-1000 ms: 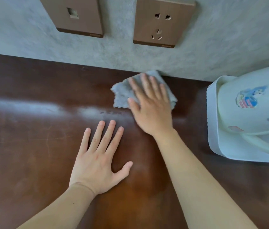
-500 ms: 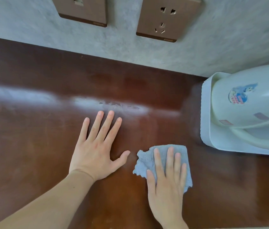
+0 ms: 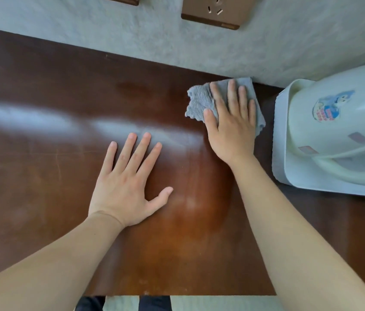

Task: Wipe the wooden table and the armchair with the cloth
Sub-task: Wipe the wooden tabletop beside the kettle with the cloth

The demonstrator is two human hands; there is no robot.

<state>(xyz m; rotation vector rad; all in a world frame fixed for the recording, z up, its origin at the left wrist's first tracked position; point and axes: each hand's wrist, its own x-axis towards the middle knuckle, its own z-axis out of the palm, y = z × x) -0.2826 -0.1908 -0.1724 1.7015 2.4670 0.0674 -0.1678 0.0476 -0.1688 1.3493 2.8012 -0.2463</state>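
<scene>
- Grey and fluffy, the cloth (image 3: 201,102) lay flat under the right hand (image 3: 231,129), whose straight fingers pressed it onto the desk (image 3: 42,176) without curling round it.
- The cloth sat at the far edge of the desk, touching the grey wall (image 3: 132,37) and just beside the white kettle (image 3: 338,131) on its base.
- The right arm reached forward, almost fully stretched, the palm down and the fingers pointing at the wall.
- The left hand (image 3: 127,185) rested flat on the wood near the middle, fingers spread and straight, holding nothing, apparently bracing the body.
- The step in hand looked like wiping the desk, the strip next to the kettle.
- The next move probably called for drawing the cloth toward the near edge with even pressure, keeping clear of the kettle base, then shifting to an unwiped strip at the left.
- A brown socket plate (image 3: 210,12) hung on the wall above the cloth.
- No armchair was in view, so that part seemed not yet begun.
</scene>
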